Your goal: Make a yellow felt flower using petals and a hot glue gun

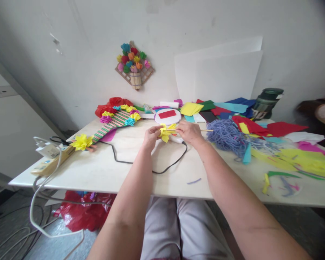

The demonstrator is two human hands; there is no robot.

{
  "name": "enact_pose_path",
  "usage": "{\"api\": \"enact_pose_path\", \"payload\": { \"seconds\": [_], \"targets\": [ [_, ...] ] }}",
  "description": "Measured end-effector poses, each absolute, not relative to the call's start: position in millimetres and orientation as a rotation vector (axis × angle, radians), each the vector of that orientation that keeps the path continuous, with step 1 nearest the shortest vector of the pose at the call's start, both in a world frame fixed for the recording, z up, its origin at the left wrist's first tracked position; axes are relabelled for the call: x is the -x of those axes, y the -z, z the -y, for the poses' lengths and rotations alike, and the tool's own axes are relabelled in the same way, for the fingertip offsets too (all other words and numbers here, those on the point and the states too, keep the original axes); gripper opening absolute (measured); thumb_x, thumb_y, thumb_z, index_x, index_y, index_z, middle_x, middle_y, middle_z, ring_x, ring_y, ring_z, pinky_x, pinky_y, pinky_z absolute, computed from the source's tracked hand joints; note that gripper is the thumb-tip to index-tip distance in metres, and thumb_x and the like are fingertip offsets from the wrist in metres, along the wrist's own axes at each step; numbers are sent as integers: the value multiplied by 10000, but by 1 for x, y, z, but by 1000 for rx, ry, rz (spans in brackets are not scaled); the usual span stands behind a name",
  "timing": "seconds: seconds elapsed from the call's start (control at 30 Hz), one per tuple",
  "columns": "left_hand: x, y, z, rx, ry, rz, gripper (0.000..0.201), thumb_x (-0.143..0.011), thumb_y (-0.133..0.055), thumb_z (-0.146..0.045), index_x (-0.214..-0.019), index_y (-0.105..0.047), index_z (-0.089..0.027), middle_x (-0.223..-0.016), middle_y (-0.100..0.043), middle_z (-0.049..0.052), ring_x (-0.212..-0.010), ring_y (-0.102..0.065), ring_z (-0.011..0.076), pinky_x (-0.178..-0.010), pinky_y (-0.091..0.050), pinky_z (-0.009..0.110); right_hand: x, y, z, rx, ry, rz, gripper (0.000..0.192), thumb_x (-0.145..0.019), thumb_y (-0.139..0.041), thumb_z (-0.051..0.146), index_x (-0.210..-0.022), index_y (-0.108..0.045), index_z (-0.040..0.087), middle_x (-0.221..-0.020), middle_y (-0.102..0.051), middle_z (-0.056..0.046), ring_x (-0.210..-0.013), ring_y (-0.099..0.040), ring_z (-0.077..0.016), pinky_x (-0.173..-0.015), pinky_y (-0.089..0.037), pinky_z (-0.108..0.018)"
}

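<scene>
While raised just above the tabletop (pixel 130 169), left hand (pixel 151 135) pinched shut on yellow paper flower (pixel 165 132), right hand (pixel 190 133) closed around thin wooden stick (pixel 203 130) through it; black cable (pixel 141 162) beneath, purple yarn (pixel 226 137) just right.

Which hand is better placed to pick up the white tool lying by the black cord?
Probably the right hand. It sits almost on top of the white tool, pinching only the thin wooden stick. The left hand supports the yellow paper flower and lies farther from the tool.
</scene>
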State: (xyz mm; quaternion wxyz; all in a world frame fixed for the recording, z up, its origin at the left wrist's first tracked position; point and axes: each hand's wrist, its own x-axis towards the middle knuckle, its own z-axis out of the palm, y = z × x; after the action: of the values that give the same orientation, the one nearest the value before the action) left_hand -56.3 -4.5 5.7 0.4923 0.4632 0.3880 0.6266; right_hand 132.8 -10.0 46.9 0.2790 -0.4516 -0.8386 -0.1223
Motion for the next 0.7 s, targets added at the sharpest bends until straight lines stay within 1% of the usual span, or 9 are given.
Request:
{"api": "enact_pose_path", "payload": {
  "seconds": [0.13,0.3,0.47,0.7],
  "targets": [
    [55,-7,6,-1115,-1539,-946,324,-567,-644,-205,-879,-664,-120,-770,-658,39,-675,-602,140,-664,-499,310,-134,-47,10,1214,340,2282,233,-867,-487,284,-906,-704,209,-899,-686,-47,-775,-598,-168,-603,-331,-273],
    [55,-7,7,-1121,-1537,-948,319,-568,-642,-204,-877,-662,-126,-758,-659,38,-668,-593,132,-656,-497,293,-133,-48,11,1242,337,2295,242,-866,-482,290,-900,-705,203,-895,-696,-58,-776,-601,-179,-616,-341,-280],
    [54,-8,8,-1105,-1530,-959,315,-571,-634,-196,-874,-657,-112,-753,-649,43,-655,-594,131,-662,-499,307,-132,-46,11,1250,350,2277,216,-848,-495,270,-863,-699,200,-873,-695,-54,-759,-594,-175,-616,-341,-276],
    [53,-9,9,-1074,-1546,-951,300,-561,-626,-173,-851,-659,-103,-732,-647,38,-622,-588,122,-617,-498,280,-129,-45,11,1236,335,2258,186,-834,-506,237,-827,-685,186,-871,-694,-51,-759,-599,-170,-599,-322,-272]
  ]
}}
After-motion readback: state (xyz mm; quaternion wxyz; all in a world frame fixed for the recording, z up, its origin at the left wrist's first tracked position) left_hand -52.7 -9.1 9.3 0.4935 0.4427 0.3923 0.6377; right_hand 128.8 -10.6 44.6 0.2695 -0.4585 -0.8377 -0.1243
